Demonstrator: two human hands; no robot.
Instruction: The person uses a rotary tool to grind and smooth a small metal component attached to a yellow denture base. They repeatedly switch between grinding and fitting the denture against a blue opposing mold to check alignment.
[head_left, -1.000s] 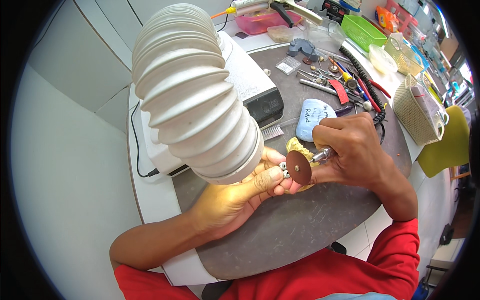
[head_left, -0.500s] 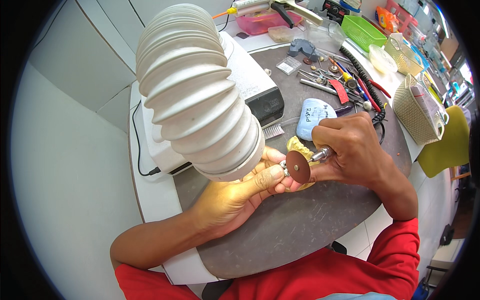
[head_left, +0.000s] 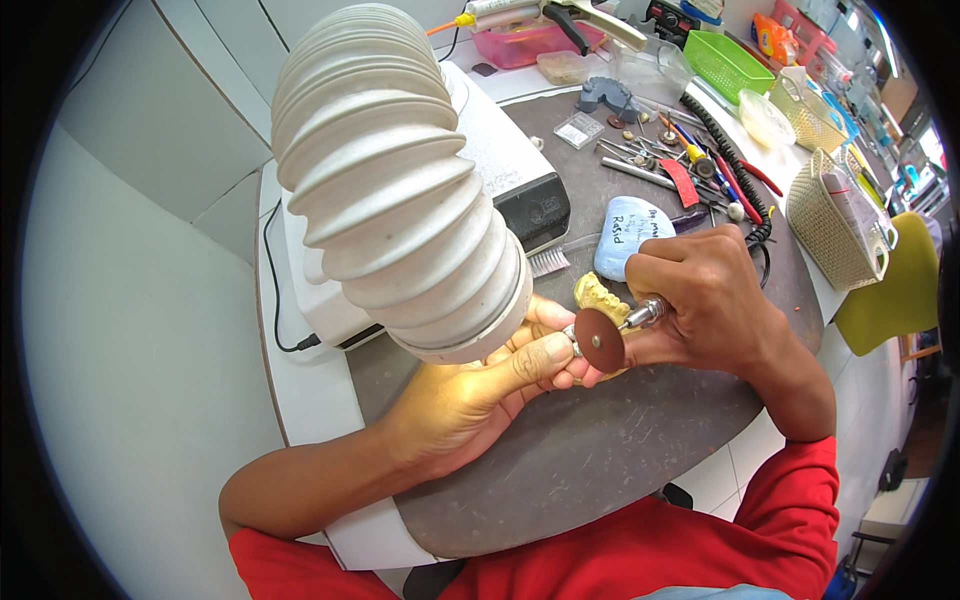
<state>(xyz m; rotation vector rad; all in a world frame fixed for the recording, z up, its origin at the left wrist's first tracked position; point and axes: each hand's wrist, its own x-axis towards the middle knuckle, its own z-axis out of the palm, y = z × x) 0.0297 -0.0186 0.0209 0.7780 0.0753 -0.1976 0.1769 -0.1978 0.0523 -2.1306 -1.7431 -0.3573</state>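
My left hand (head_left: 470, 395) pinches a small silvery metal piece (head_left: 572, 338) between thumb and fingers; the disc hides much of it. A rotary handpiece (head_left: 648, 311) is gripped in my right hand (head_left: 708, 300). Its thin shank carries a round reddish-brown disc (head_left: 601, 341), right beside the metal piece; whether they touch I cannot tell. The fingers of both hands come close together there. Behind them on the table lies a yellow dental model (head_left: 598, 293), partly covered by my right hand. A pale blue, hand-marked lump (head_left: 628, 240) lies just beyond it.
A ribbed white hose (head_left: 390, 190) arches beside my left hand, over a white machine (head_left: 500, 150). Loose tools (head_left: 650, 165), a coiled black cord (head_left: 730, 140) and a grey dental model (head_left: 605, 95) lie at the back. Baskets (head_left: 835, 225) stand to the right, beside a brush (head_left: 548, 262) further left.
The disc and handpiece have shifted very slightly to the right. Less of the silvery metal piece shows now. Both hands keep their holds.
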